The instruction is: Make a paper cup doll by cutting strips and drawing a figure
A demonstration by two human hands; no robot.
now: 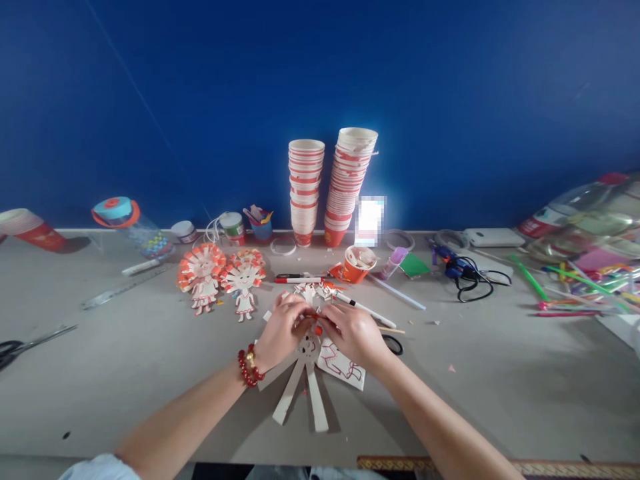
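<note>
Between my hands on the table lies a paper cup cut into long strips that fan out, with a face drawn on its round base (pixel 307 348). My left hand (pixel 284 328), a beaded bracelet at its wrist, pinches the orange-red end of one strip at the far side. On that same end the fingertips of my right hand (pixel 354 329) are closed from the other side. A small curled orange piece (pixel 319 330) shows just below the fingertips. Under my right wrist is a white paper piece (pixel 343 365) with a dress outline drawn in dark red.
Finished paper dolls (pixel 203 277) lie at left. Two tall cup stacks (pixel 306 190) stand against the blue wall. Beyond my hands are paper scraps, markers (pixel 367 311) and a scrap-filled cup (pixel 358 268). Scissors (pixel 35 345) lie far left; a glue gun (pixel 447 261) and bottles sit right.
</note>
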